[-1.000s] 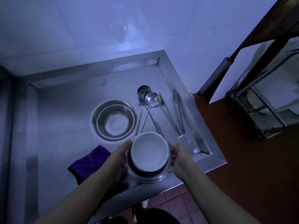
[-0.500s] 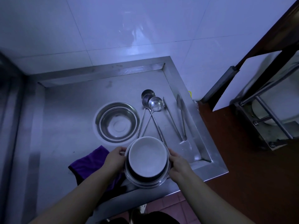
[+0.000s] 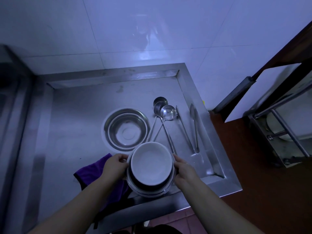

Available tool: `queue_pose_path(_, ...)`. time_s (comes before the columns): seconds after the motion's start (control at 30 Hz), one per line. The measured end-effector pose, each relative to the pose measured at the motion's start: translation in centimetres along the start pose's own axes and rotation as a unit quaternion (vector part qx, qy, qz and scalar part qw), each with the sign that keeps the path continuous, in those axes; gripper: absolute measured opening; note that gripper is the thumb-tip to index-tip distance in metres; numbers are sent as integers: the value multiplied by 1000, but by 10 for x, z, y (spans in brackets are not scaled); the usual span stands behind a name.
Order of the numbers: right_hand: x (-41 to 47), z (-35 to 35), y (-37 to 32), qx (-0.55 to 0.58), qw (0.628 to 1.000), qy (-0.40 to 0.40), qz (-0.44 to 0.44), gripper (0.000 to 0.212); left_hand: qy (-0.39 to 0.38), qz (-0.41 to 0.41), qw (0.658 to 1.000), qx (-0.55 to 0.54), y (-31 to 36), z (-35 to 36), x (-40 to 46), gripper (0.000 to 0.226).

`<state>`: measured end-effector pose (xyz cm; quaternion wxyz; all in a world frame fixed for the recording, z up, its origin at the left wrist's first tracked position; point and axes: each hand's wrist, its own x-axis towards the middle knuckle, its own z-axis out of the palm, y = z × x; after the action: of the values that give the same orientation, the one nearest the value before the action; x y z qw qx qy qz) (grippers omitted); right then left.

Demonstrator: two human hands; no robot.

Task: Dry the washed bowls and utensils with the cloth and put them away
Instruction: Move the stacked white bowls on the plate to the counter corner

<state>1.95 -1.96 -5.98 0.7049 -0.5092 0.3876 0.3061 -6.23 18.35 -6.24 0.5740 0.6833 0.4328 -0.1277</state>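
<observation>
Head view: we're gripping the stacked round steel bowls (image 3: 148, 188), white bowl (image 3: 151, 163) nested on top, between left hand (image 3: 114, 166) and right hand (image 3: 184, 168). Probably keeping them level, purple cloth (image 3: 91, 173) just left.

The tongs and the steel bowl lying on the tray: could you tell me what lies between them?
In the head view, three long-handled ladles lie between the steel bowl and the tongs, their bowls pointing toward the wall.
</observation>
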Motion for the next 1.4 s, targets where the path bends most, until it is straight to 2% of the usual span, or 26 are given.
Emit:
queue_pose_path(0.3, -2, 80, -9, -46, 995, -86, 23, 41, 53, 9, 997, -57, 14, -61, 13, 22)
queue_pose_path(0.47, 2, 149, -1, -62, 993, -99, 32, 42, 86, -1, 989, -118, 20, -114, 30, 18)
queue_pose_path(0.73, 23, 260, 28, -108, 985, -130, 33, 42, 132, -20, 979, -151, 19, -203, 80, 16)
queue_pose_path(0.87, 36, 304, 40, -126, 979, -155, 23, 45, 153, -26, 977, -148, 15, -236, 109, 17)
queue_pose_path(1.07, 57, 355, 47, -159, 976, -148, 5, 52, 178, -22, 973, -144, 13, -268, 150, 19)
queue_pose_path(1.4, 80, 383, 45, -156, 979, -130, -14, 43, 197, 29, 978, -60, 21, -280, 182, 25)
